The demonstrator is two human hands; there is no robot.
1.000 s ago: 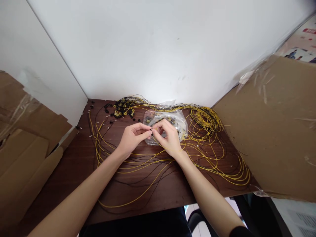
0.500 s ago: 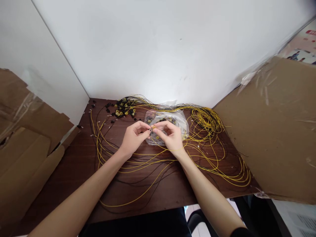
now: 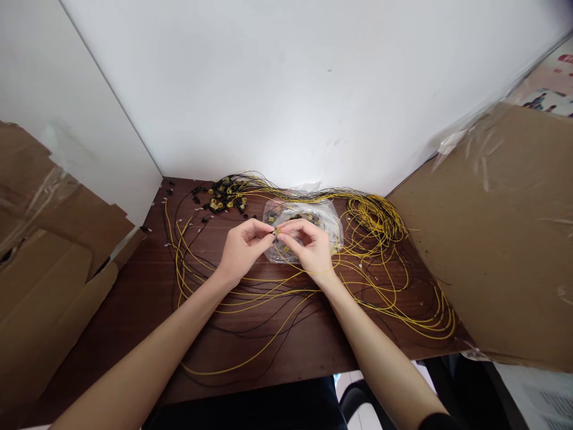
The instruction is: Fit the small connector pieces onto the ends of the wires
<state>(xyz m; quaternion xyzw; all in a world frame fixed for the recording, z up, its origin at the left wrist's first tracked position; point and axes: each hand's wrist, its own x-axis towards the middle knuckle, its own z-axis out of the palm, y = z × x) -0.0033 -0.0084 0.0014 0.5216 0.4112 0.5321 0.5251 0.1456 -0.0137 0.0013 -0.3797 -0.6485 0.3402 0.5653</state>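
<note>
Over the middle of the table my left hand (image 3: 245, 249) and my right hand (image 3: 310, 245) meet fingertip to fingertip, both closed in a pinch. Between the right thumb and forefinger shows a small yellow part (image 3: 278, 231), mostly covered by the fingers. A tiny dark piece shows at the left fingertips, too small to name. Just beneath lies a clear plastic bag (image 3: 332, 222) with yellow and black parts inside. Loose yellow wires (image 3: 264, 295) and black ones run under both wrists.
A pile of yellow and black connectors (image 3: 226, 194) lies at the back left, its wires leading to a coiled bundle (image 3: 378, 218) on the right. Cardboard (image 3: 496, 239) stands at the right, more cardboard (image 3: 54, 263) at the left, and a white wall (image 3: 286, 89) behind.
Both hands stay almost in place. The fingertips have shifted slightly, and the dark piece at the left fingertips sits closer to the yellow part.
</note>
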